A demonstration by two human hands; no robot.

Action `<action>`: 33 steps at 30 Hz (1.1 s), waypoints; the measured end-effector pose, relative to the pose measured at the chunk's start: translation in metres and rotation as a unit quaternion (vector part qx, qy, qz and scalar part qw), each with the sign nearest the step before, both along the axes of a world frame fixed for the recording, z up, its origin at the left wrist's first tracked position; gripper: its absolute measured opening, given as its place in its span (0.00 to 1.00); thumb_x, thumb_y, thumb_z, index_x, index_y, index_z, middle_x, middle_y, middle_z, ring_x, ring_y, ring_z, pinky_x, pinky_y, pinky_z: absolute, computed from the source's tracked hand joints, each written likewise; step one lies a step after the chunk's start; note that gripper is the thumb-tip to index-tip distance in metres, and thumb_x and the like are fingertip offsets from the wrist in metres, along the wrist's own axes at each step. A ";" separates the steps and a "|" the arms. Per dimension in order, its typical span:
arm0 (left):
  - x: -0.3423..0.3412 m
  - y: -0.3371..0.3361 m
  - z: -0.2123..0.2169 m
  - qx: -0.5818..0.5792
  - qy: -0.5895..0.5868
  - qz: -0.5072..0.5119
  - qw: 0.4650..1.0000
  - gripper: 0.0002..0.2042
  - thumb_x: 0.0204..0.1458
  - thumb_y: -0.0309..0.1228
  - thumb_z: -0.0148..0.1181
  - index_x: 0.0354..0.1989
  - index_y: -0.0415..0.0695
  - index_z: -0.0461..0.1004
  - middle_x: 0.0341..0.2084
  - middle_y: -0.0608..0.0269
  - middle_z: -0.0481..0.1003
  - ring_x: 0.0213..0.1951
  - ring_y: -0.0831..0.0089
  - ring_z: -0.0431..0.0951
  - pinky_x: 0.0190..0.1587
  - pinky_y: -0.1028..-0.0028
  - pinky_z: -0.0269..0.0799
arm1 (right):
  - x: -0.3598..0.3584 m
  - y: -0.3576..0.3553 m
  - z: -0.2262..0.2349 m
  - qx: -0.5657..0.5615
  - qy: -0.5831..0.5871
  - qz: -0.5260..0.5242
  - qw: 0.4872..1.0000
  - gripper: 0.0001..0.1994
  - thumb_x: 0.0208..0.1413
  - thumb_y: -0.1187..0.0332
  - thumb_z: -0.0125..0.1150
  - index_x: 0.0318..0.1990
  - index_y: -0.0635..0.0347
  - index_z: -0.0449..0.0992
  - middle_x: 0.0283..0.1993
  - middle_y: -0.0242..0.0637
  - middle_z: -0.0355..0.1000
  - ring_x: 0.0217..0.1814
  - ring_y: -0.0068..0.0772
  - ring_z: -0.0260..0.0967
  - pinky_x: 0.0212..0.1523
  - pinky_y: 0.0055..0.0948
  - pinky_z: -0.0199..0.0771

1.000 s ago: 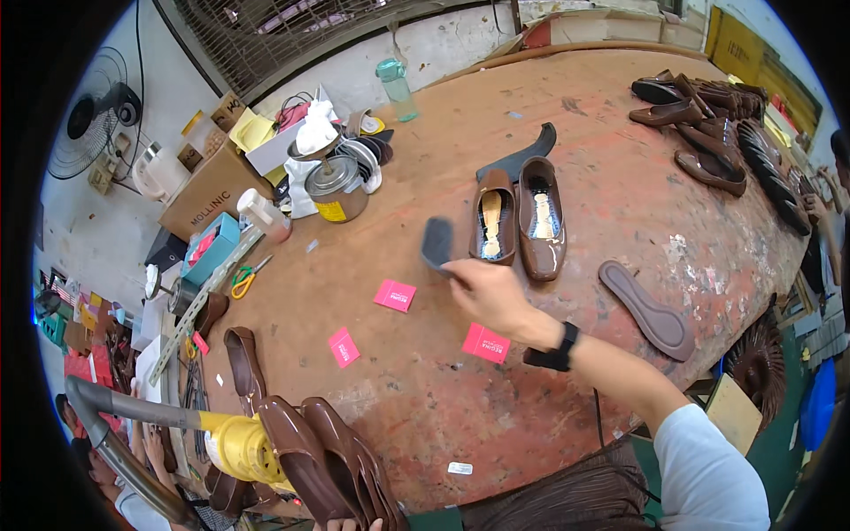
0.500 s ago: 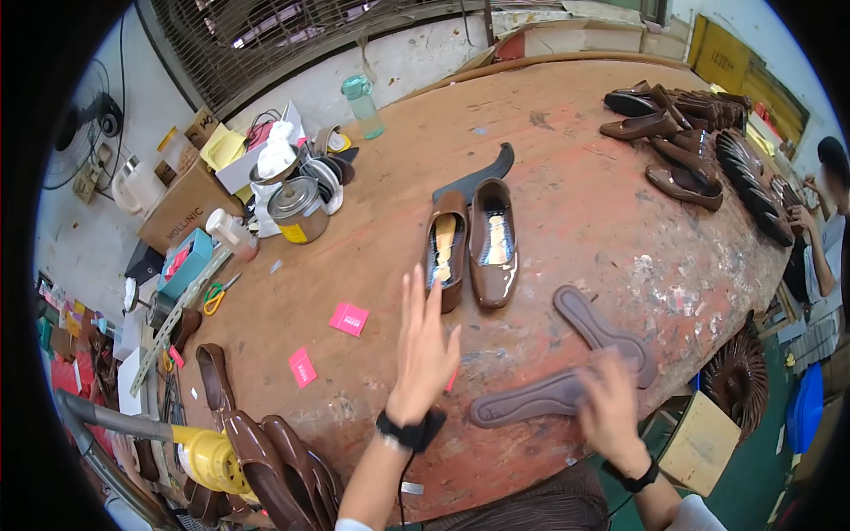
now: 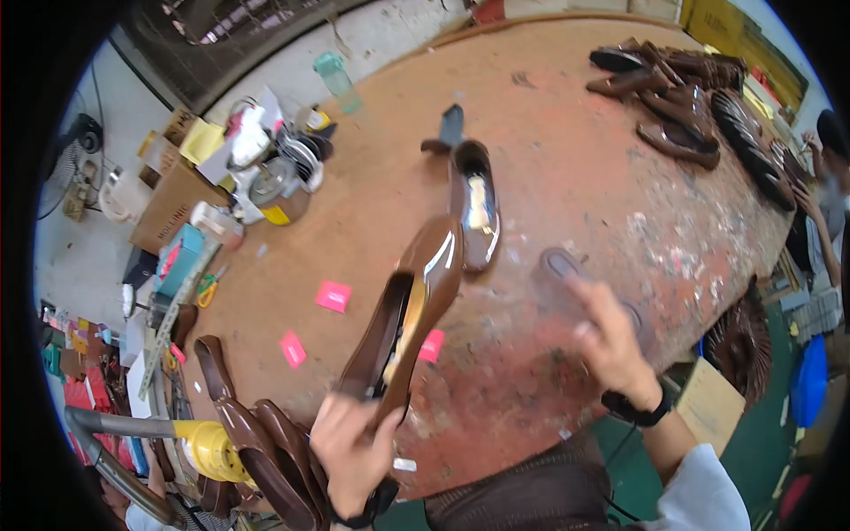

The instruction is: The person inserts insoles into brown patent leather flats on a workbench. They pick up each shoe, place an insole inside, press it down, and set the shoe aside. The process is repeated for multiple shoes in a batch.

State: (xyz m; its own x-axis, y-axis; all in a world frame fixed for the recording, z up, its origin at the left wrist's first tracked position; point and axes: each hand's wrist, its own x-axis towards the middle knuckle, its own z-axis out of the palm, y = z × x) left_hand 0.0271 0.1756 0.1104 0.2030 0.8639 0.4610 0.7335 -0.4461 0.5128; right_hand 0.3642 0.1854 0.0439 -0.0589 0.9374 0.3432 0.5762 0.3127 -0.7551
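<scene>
Gripping with our left hand [image 3: 354, 447], we are pinching the heel end of a glossy brown shoe [image 3: 409, 320] and lifting it above the bench [image 3: 567, 150], toe pointing away from us. Our right hand [image 3: 611, 341] is hovering with fingers spread over a dark sole [image 3: 560, 264] lying on the bench; we cannot tell whether they are touching it. Another brown shoe [image 3: 475, 205] is lying just beyond the lifted toe. Pink tags [image 3: 334, 296] are lying to the left.

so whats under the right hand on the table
A flat dark sole lies on the worn table under the right hand; only its rounded end shows, and the fingers and palm cover the rest.
</scene>
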 end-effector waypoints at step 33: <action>-0.063 -0.159 -0.159 -0.050 -0.163 0.082 0.982 0.69 0.38 0.45 0.80 0.72 0.54 0.19 0.64 0.36 0.54 0.61 0.48 0.66 0.59 0.53 0.69 | -0.237 -0.068 -0.056 -0.001 -0.113 0.410 0.905 0.07 0.35 0.71 0.62 0.24 0.63 0.83 0.44 0.41 0.75 0.56 0.37 0.69 0.77 0.49 0.45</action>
State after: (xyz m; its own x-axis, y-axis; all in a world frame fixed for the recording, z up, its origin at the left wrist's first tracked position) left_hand -0.0357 0.0167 -0.0491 -0.0872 0.9166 0.3901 0.5814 -0.2712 0.7671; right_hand 0.1274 0.1177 -0.0116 -0.8035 0.5475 0.2336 0.2912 0.7039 -0.6479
